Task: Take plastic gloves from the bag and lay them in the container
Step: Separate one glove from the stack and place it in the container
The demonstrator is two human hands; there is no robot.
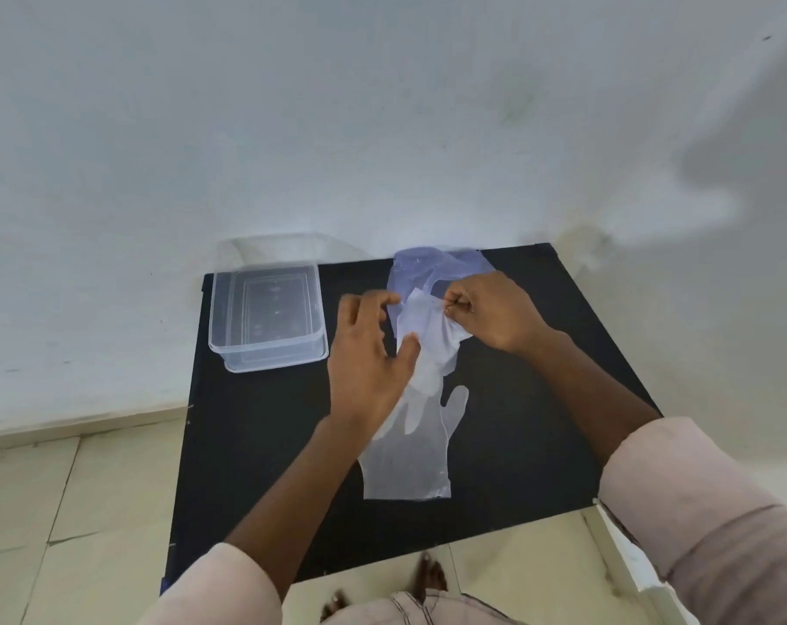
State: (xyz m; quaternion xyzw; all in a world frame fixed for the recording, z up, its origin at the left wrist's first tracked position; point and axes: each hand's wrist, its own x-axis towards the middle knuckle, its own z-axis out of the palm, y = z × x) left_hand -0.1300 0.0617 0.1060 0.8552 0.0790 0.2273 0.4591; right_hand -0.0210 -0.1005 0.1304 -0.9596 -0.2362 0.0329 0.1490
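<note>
A thin bluish plastic bag (416, 268) lies at the far middle of the black table (256, 435). My right hand (490, 309) pinches crumpled clear plastic gloves (432, 327) at the bag's mouth. My left hand (369, 354) hovers beside them, fingers apart, thumb touching the plastic. One clear plastic glove (409, 462) lies flat on the table below the hands, fingers pointing away from me. A clear rectangular container (267, 318) stands open at the table's far left corner, with nothing visible inside.
The table stands against a pale wall (382, 128). Tiled floor (66, 512) shows to the left and front. My bare feet (427, 575) are below the table's near edge. A white object (626, 548) sits at the right.
</note>
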